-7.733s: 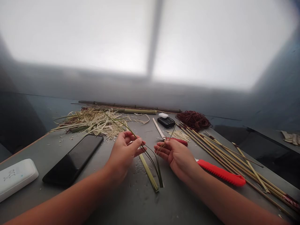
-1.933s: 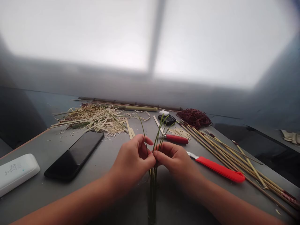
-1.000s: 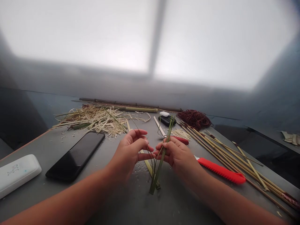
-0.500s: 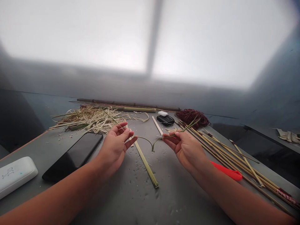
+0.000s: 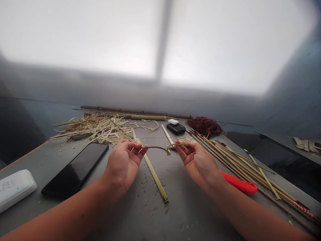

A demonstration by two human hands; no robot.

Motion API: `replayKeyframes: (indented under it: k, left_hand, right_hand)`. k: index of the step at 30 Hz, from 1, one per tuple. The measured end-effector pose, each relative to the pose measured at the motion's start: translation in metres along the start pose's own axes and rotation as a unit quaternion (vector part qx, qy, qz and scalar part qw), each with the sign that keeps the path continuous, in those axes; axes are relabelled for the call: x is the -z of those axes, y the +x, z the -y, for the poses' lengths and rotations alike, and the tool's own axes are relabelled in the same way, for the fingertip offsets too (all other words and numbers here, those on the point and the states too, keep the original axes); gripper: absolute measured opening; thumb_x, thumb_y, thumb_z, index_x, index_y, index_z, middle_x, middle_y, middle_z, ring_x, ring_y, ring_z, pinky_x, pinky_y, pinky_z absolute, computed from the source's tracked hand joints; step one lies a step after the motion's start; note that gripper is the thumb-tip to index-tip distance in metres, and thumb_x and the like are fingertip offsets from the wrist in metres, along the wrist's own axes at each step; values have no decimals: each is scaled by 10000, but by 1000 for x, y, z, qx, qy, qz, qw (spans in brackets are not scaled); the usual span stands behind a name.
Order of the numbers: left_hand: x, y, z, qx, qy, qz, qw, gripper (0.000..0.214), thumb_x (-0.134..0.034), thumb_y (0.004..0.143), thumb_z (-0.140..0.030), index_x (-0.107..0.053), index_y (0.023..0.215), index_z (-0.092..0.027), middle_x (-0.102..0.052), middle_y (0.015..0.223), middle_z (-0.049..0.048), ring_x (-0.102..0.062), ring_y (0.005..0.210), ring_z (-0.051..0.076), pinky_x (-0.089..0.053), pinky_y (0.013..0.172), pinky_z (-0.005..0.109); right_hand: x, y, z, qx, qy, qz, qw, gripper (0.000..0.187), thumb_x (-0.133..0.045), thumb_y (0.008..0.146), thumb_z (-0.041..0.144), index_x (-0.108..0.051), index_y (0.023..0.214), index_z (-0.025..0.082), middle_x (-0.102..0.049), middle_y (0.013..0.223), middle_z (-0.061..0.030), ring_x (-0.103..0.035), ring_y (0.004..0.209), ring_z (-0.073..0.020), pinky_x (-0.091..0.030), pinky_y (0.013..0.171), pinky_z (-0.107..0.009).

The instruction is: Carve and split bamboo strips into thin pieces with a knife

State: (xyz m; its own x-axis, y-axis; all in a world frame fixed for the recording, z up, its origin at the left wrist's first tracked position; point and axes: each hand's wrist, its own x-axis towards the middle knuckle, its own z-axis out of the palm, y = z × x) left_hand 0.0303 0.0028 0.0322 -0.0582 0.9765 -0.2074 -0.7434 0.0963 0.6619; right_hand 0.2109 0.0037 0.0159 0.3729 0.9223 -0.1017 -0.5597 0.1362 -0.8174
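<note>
The left hand (image 5: 122, 164) has its thumb and fingertips pinched together on one limb of a split green strip (image 5: 155, 147), and the right hand (image 5: 198, 160) pinches the other limb in the same manner. The strip is in the air above the middle of the tabletop (image 5: 185, 211), its joined end lying between the two hands. To do this step well, I think both hands should pull slowly and equally, with the fingers close to where the limbs meet; if one side bends more, the split may run off and leave that limb too thin.

From where I stand, the grey tabletop is sprinkled with small crumbs. A flat bundle of strips (image 5: 154, 172) lies below the hands, pointing to the near edge. By the left edge are a white device (image 5: 17, 189) and a black phone (image 5: 76, 169); a heap of shavings (image 5: 100, 129) covers the far left corner. Toward the right edge lie long rods (image 5: 243, 165) and a red handle (image 5: 238, 182), partly hidden by the forearm. Behind the far edge, large panes (image 5: 82, 36) look bright and blurred.
</note>
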Motion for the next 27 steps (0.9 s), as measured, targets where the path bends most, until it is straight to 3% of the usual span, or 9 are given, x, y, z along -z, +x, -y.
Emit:
replayKeyframes:
  k: [4,9,13,17,21,25,27]
  left_hand:
    - [1,2,-2,41,41,51,997,224,-460,786,-19,-411,652,-192,-403,568,-47,-446,497,71,-503,557,194]
    - [6,2,0,41,105,26,993,261,-553,769,-4,-409,698,-210,-367,539,-83,-372,440,55,-379,437,149]
    - [6,2,-1,28,106,27,994,238,-545,851,-74,-399,723,-212,-322,542,-99,-273,403,40,-277,378,144]
    - [5,0,-2,56,81,41,994,194,-527,927,-223,-450,751,-191,-290,539,-97,-242,395,36,-246,353,141]
    - [4,-1,-4,79,51,45,995,210,-493,944,-279,-498,768,-166,-295,549,-84,-257,401,41,-270,350,153]
    - [2,-1,-5,67,17,57,996,107,-467,869,-91,-531,813,-156,-377,590,-51,-359,459,66,-387,435,187]
    - [2,-2,-4,60,14,56,997,177,-444,823,-13,-554,862,-146,-403,603,-42,-396,486,73,-427,484,195]
  right_hand:
    - [-1,-2,3,-43,-13,40,998,141,-571,705,113,-529,616,214,-607,646,14,-651,660,-142,-608,790,-325]
    - [-2,-11,3,-97,-73,99,988,259,-723,642,158,-478,568,200,-479,508,76,-496,463,-81,-596,620,-314]
    - [-2,-17,1,-103,-108,103,983,339,-809,581,177,-471,604,205,-442,480,103,-428,421,-61,-553,520,-278]
    - [-3,-16,2,-94,-100,85,987,371,-782,682,331,-440,594,215,-363,447,107,-389,405,-69,-533,478,-264]
    - [-4,-15,5,-109,-76,94,987,321,-749,733,408,-514,651,205,-442,474,75,-463,448,-94,-558,539,-285]
    - [-2,-20,4,-136,-125,166,969,312,-789,702,382,-604,846,176,-656,716,-17,-643,704,-156,-568,717,-295]
    - [-1,-24,1,-147,-183,200,951,368,-804,689,352,-617,948,168,-687,847,-49,-664,795,-173,-557,753,-302]
